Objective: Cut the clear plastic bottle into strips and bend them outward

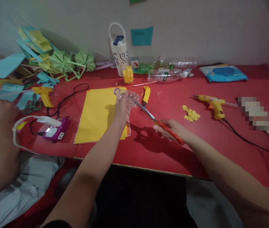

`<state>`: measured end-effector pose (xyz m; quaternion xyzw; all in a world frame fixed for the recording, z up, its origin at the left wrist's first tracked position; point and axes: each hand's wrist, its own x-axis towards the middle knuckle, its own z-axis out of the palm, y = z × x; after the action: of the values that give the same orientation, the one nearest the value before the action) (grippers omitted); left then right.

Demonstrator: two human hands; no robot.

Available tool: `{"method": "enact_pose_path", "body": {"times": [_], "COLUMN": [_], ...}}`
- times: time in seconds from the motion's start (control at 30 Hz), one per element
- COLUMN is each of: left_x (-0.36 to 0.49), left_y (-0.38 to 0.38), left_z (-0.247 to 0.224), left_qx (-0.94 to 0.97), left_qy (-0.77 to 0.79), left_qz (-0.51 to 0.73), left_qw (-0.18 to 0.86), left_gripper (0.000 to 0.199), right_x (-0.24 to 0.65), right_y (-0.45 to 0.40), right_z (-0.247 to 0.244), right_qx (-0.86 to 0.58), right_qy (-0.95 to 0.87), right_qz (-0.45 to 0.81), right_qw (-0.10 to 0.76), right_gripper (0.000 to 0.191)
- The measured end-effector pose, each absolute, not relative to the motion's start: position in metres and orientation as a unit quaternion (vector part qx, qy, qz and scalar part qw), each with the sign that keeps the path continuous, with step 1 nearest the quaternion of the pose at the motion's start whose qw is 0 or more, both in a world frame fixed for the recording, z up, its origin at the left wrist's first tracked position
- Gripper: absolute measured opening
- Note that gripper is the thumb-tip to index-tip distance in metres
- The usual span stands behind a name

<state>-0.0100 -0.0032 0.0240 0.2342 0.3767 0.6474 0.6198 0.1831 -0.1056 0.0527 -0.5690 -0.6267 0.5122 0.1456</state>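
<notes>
My left hand (123, 109) grips a clear plastic bottle piece (131, 97) above the right edge of a stack of yellow paper (96, 115). In my right hand (171, 129) are scissors with red handles (170, 131); their blades point up and left, with the tips at the plastic piece. Whether the blades are parted cannot be made out. Just behind the blades lies a yellow cutter (146, 94). A small pile of yellow stars (191, 114) rests on the red table (134, 155) to the right.
Glue guns lie at right (211, 103) and left (43, 94), with cords. Behind stand plastic bottles (165, 75), a white tumbler (119, 55) and blue wipes (223, 73). A purple power adapter (57, 128) and another person's arm (1, 136) are at left.
</notes>
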Motion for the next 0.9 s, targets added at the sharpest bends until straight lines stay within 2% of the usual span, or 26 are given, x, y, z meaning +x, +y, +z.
{"method": "enact_pose_path", "body": {"times": [0.9], "left_x": [-0.006], "left_y": [-0.009], "left_z": [0.03], "left_qx": [0.25], "left_qy": [0.38], "left_qz": [0.65], "left_qw": [0.609], "left_gripper": [0.013], "right_x": [0.179], "right_y": [-0.108], "right_z": [0.064], "right_qx": [-0.568], "right_qy": [-0.632], "right_qz": [0.51], "right_qw": [0.136], "right_gripper": [0.057]}}
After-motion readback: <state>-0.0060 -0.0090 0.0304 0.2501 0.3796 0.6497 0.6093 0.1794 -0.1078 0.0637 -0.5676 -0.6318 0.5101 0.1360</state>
